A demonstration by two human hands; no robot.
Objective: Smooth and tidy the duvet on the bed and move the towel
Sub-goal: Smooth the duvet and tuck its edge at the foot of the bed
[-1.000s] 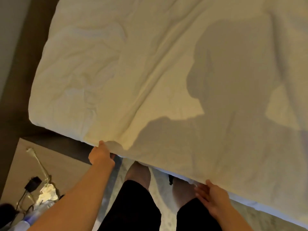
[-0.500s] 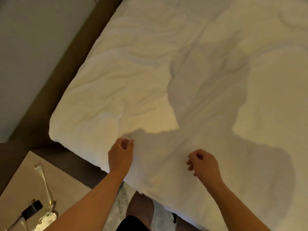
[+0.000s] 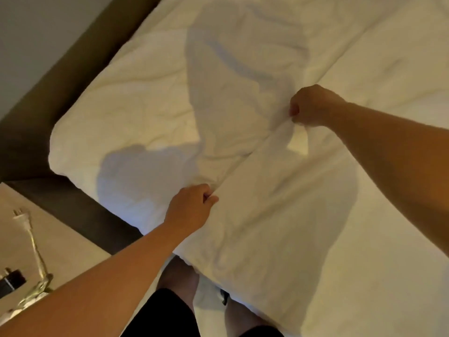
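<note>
1 white duvet (image 3: 303, 215) covers the bed, creased across its near corner, with 1 raised fold running diagonally between 2 hands. The dark bed frame (image 3: 60, 93) shows along its left edge. 1 pale bedside table (image 3: 68, 242) stands at lower left, carrying 1 white plug and cable (image 3: 26, 227) and 1 black adapter (image 3: 11, 280). The right hand (image 3: 311, 105) is fisted, pinching the fold at its far end. The left hand (image 3: 189, 207) pinches the same fold nearer the bed's edge, fingers curled around the fabric.
</note>
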